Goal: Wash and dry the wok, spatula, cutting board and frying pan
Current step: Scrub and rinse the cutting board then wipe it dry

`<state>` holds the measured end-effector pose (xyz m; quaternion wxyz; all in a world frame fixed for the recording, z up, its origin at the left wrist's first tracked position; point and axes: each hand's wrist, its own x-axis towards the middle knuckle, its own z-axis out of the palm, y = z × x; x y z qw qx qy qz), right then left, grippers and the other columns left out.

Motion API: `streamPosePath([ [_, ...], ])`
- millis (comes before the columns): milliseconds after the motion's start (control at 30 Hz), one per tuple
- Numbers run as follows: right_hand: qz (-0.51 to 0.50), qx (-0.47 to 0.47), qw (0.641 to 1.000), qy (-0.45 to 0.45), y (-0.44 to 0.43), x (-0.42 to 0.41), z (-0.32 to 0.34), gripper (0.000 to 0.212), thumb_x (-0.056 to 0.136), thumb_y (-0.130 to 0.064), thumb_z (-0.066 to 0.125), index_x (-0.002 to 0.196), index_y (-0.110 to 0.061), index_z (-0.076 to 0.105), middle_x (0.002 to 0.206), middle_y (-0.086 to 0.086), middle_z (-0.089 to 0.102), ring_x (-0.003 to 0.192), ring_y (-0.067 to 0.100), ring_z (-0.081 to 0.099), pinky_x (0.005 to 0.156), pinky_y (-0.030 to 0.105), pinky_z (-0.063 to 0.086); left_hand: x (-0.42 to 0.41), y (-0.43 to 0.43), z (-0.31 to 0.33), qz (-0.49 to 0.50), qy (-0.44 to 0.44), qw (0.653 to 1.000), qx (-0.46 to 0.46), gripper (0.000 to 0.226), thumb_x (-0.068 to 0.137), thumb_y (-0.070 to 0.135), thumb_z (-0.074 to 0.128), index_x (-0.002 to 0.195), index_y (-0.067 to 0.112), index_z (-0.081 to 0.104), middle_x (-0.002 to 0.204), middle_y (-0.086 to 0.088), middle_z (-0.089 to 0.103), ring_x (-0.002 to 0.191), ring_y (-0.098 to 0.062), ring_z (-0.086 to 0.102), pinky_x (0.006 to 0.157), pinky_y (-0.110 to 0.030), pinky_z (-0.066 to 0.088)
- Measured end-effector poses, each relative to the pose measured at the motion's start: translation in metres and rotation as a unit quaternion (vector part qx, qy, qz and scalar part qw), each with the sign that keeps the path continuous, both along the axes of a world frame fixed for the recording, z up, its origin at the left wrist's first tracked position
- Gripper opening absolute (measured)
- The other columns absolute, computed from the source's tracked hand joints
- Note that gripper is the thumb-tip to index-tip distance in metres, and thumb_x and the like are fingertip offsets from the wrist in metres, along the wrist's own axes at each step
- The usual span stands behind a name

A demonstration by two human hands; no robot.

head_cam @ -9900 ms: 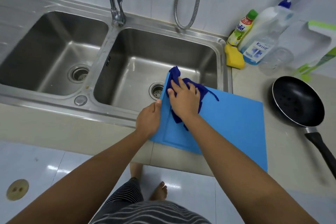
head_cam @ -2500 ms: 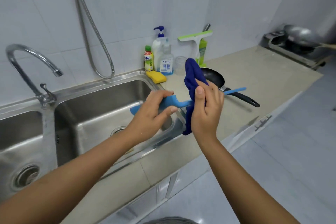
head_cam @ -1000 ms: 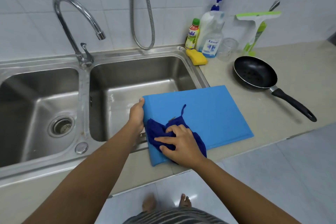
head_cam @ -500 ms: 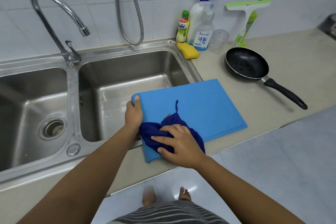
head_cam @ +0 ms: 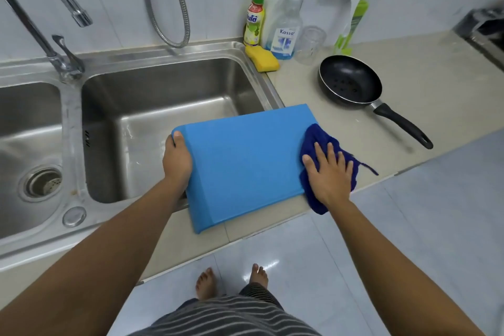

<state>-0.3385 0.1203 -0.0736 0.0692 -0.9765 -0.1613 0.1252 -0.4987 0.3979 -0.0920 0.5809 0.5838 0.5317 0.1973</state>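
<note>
**Drying the cutting board at the sink's edge**

Head view: the blue cutting board [head_cam: 245,161] sits mid-frame, its left end overhanging the right sink basin [head_cam: 152,106] and its right end over the counter [head_cam: 409,84]. My left hand [head_cam: 176,159] is clenched around the board's left edge, thumb on top, holding it steady. My right hand [head_cam: 328,172] lies flat, fingers spread, pressing the dark blue cloth [head_cam: 316,139] against the board's right edge; it grasps nothing, it only pushes down. The frying pan [head_cam: 350,82] rests on the counter in the upper right, well apart from the board. Wok and spatula I cannot see here.

To do this well, I judge I should keep my left hand firm so the board does not tip into the basin, sweep the cloth in long overlapping passes, run it along the edges, then turn the board to dry the underside.
</note>
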Motion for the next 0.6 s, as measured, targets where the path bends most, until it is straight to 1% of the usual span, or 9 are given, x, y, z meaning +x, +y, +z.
streamPosePath([
  [100, 0.015, 0.033, 0.999, 0.006, 0.027, -0.045, 0.003, 0.068, 0.093, -0.067, 0.005, 0.153, -0.04, 0.021, 0.165, -0.004, 0.007, 0.151, 0.024, 0.007, 0.121, 0.047, -0.004, 0.001, -0.001, -0.003, 0.013, -0.006, 1.0, 0.002, 0.049, 0.104, 0.047, 0.025, 0.135, 0.018, 0.05, 0.125, -0.005, 0.058, 0.108, -0.022, 0.055, 0.09, -0.034, 0.04],
  [167, 0.086, 0.063, 0.994, 0.016, 0.052, -0.085, 0.008, 0.076, 0.086, -0.068, -0.003, 0.152, -0.042, 0.023, 0.165, -0.006, 0.008, 0.151, 0.023, 0.005, 0.121, 0.045, -0.006, 0.001, -0.001, -0.004, 0.008, -0.004, 1.0, 0.009, 0.049, 0.104, 0.046, 0.025, 0.134, 0.017, 0.051, 0.126, -0.004, 0.058, 0.108, -0.021, 0.055, 0.09, -0.033, 0.039],
  [200, 0.134, 0.072, 0.988, 0.026, 0.064, -0.101, 0.01, 0.075, 0.086, -0.068, -0.002, 0.152, -0.043, 0.023, 0.165, -0.007, 0.007, 0.151, 0.022, 0.002, 0.121, 0.044, -0.009, 0.001, -0.001, -0.004, 0.003, -0.001, 1.0, 0.014, 0.049, 0.104, 0.045, 0.025, 0.134, 0.017, 0.051, 0.126, -0.004, 0.058, 0.107, -0.021, 0.054, 0.09, -0.032, 0.039],
  [300, 0.249, 0.063, 0.966, 0.038, 0.078, -0.115, 0.012, 0.068, 0.09, -0.069, 0.017, 0.152, -0.044, 0.019, 0.165, -0.007, 0.004, 0.151, 0.021, -0.003, 0.119, 0.042, -0.013, 0.001, -0.003, 0.0, -0.018, 0.009, 0.999, 0.026, 0.05, 0.104, 0.046, 0.023, 0.132, 0.017, 0.052, 0.12, -0.001, 0.058, 0.104, -0.02, 0.054, 0.089, -0.034, 0.04],
  [367, 0.274, 0.052, 0.96, 0.025, 0.075, -0.092, 0.01, 0.069, 0.088, -0.071, 0.023, 0.152, -0.046, 0.018, 0.165, -0.008, 0.003, 0.151, 0.02, -0.002, 0.119, 0.042, -0.012, 0.0, -0.004, 0.002, -0.023, 0.007, 0.999, 0.033, 0.049, 0.104, 0.046, 0.023, 0.129, 0.017, 0.053, 0.117, 0.0, 0.058, 0.102, -0.02, 0.055, 0.088, -0.034, 0.041],
  [433, 0.252, 0.034, 0.967, 0.01, 0.072, -0.055, 0.005, 0.072, 0.085, -0.073, 0.021, 0.152, -0.047, 0.017, 0.165, -0.008, 0.003, 0.151, 0.022, 0.0, 0.119, 0.044, -0.009, 0.0, -0.004, 0.003, -0.024, 0.005, 0.999, 0.037, 0.048, 0.104, 0.045, 0.023, 0.128, 0.018, 0.054, 0.118, 0.001, 0.06, 0.104, -0.019, 0.055, 0.089, -0.035, 0.041],
  [467, 0.217, 0.023, 0.976, 0.003, 0.073, -0.032, 0.003, 0.071, 0.086, -0.072, 0.022, 0.152, -0.047, 0.017, 0.165, -0.007, 0.003, 0.151, 0.024, 0.001, 0.119, 0.046, -0.007, 0.0, -0.003, 0.001, -0.025, 0.004, 0.999, 0.037, 0.049, 0.104, 0.047, 0.023, 0.127, 0.019, 0.056, 0.119, 0.0, 0.061, 0.106, -0.02, 0.057, 0.092, -0.037, 0.043],
  [533, 0.108, 0.009, 0.994, 0.005, 0.077, 0.011, -0.001, 0.067, 0.092, -0.068, 0.026, 0.153, -0.043, 0.016, 0.165, -0.004, 0.003, 0.151, 0.026, 0.002, 0.12, 0.049, -0.005, -0.001, -0.002, -0.002, -0.022, 0.0, 1.0, 0.021, 0.05, 0.101, 0.053, 0.023, 0.122, 0.025, 0.057, 0.115, 0.001, 0.064, 0.106, -0.021, 0.06, 0.095, -0.042, 0.047],
  [600, 0.0, 0.013, 1.0, 0.021, 0.086, 0.037, -0.001, 0.064, 0.096, -0.064, 0.025, 0.155, -0.04, 0.016, 0.165, -0.003, 0.004, 0.151, 0.027, 0.002, 0.121, 0.051, -0.004, -0.002, -0.002, -0.004, -0.02, -0.001, 1.0, 0.003, 0.05, 0.095, 0.062, 0.023, 0.116, 0.033, 0.058, 0.111, 0.005, 0.066, 0.102, -0.02, 0.063, 0.096, -0.047, 0.05],
])
